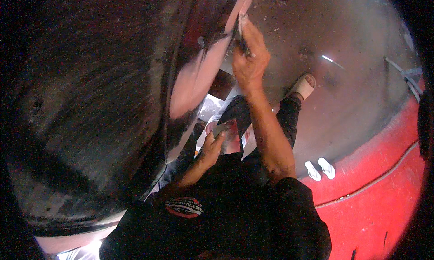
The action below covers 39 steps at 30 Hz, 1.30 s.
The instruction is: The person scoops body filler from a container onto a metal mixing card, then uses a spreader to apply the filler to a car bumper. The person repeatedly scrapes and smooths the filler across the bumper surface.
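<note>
A dark car body panel (pixel 104 92) fills the left side. Along its edge runs a smooth pink patch of body filler (pixel 196 81), and a narrower pink strip continues toward the top. My right hand (pixel 252 63) is closed around a thin, pale-edged putty spreader (pixel 241 28), held up against the panel's edge beside that strip. Lower down, close to my body, my left hand (pixel 211 149) grips a flat square plate (pixel 230 135), thumb on top. The plate's face looks reddish and grey. My right fingers partly hide the spreader.
My sandalled foot (pixel 304 86) rests on the grey floor (pixel 348 106) to the right. White flip-flops (pixel 320 169) lie beside a large red surface (pixel 370 196) crossed by a dark line. A metal frame (pixel 407 79) stands at the far right. Below the panel edge is a whitish container (pixel 210 108).
</note>
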### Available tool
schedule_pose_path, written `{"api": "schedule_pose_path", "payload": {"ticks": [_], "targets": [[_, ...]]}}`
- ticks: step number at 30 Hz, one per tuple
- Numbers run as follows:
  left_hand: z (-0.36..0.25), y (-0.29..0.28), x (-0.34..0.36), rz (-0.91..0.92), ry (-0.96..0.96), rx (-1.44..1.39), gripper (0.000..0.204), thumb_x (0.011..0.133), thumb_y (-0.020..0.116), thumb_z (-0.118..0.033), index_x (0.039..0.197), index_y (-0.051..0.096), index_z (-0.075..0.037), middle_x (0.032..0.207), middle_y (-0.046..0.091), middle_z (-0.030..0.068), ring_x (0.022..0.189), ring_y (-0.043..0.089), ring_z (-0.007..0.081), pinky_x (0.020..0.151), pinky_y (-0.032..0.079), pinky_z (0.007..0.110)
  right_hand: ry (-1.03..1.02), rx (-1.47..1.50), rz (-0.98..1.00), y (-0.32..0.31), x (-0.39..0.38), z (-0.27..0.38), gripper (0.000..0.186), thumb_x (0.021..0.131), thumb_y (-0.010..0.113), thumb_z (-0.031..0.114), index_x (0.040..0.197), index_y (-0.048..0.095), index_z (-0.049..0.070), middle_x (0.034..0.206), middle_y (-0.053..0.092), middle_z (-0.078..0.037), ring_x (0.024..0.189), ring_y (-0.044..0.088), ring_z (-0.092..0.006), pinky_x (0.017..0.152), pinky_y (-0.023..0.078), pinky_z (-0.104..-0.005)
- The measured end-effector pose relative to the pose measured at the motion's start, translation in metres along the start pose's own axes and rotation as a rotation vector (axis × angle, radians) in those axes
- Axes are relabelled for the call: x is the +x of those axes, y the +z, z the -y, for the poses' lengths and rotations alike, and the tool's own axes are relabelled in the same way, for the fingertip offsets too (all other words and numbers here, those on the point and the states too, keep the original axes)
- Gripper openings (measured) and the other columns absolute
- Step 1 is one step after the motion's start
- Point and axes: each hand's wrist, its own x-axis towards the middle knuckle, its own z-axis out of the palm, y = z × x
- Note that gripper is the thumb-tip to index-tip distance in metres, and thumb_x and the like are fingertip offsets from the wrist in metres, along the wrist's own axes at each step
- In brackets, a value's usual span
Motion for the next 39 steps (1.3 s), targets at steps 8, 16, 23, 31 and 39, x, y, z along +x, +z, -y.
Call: {"api": "schedule_pose_path", "payload": {"ticks": [8, 16, 23, 31, 39], "targets": [[-0.020, 0.004, -0.004, -0.007, -0.020, -0.037, 0.047, 0.101, 0.054, -0.034, 0.131, 0.055, 0.001, 0.119, 0.063, 0.0102, 0.107, 0.057, 0.0202, 0.096, 0.044, 0.035, 0.073, 0.108, 0.145, -0.016, -0.045, -0.002, 0.049, 0.079, 0.060, -0.006, 0.126, 0.064, 0.006, 0.127, 0.065, -0.018, 0.120, 0.060, -0.0353, 0.106, 0.043, -0.0406], [-0.032, 0.005, -0.006, 0.037, -0.006, 0.035, 0.047, 0.101, 0.053, -0.034, 0.132, 0.054, 0.001, 0.121, 0.061, 0.0107, 0.111, 0.056, 0.0211, 0.099, 0.042, 0.035, 0.000, 0.030, -0.156, -0.006, 0.057, -0.015, 0.046, 0.082, 0.056, -0.006, 0.126, 0.064, 0.006, 0.120, 0.066, -0.020, 0.112, 0.064, -0.0364, 0.100, 0.048, -0.0405], [-0.017, 0.002, -0.003, 0.084, 0.046, 0.000, 0.044, 0.103, 0.049, -0.030, 0.134, 0.053, 0.001, 0.128, 0.059, 0.0127, 0.119, 0.053, 0.0238, 0.104, 0.039, 0.037, -0.015, 0.042, -0.083, -0.003, 0.034, 0.022, 0.051, 0.074, 0.061, -0.005, 0.123, 0.066, 0.007, 0.121, 0.067, -0.018, 0.116, 0.061, -0.0370, 0.102, 0.047, -0.0426], [-0.027, 0.011, -0.004, 0.057, 0.009, -0.015, 0.043, 0.103, 0.051, -0.031, 0.132, 0.055, 0.001, 0.126, 0.060, 0.0137, 0.117, 0.054, 0.0243, 0.102, 0.041, 0.037, 0.020, 0.111, 0.201, -0.030, -0.042, 0.023, 0.051, 0.074, 0.059, -0.008, 0.122, 0.066, 0.006, 0.122, 0.066, -0.018, 0.118, 0.060, -0.0355, 0.104, 0.044, -0.0442], [-0.012, 0.003, 0.003, 0.031, 0.020, -0.039, 0.041, 0.099, 0.059, -0.030, 0.130, 0.055, -0.004, 0.118, 0.064, 0.0067, 0.107, 0.058, 0.0188, 0.098, 0.045, 0.034, 0.105, 0.131, -0.116, -0.008, 0.045, -0.026, 0.040, 0.086, 0.056, -0.004, 0.123, 0.065, 0.004, 0.119, 0.067, -0.020, 0.114, 0.063, -0.0328, 0.100, 0.047, -0.0387]]}}
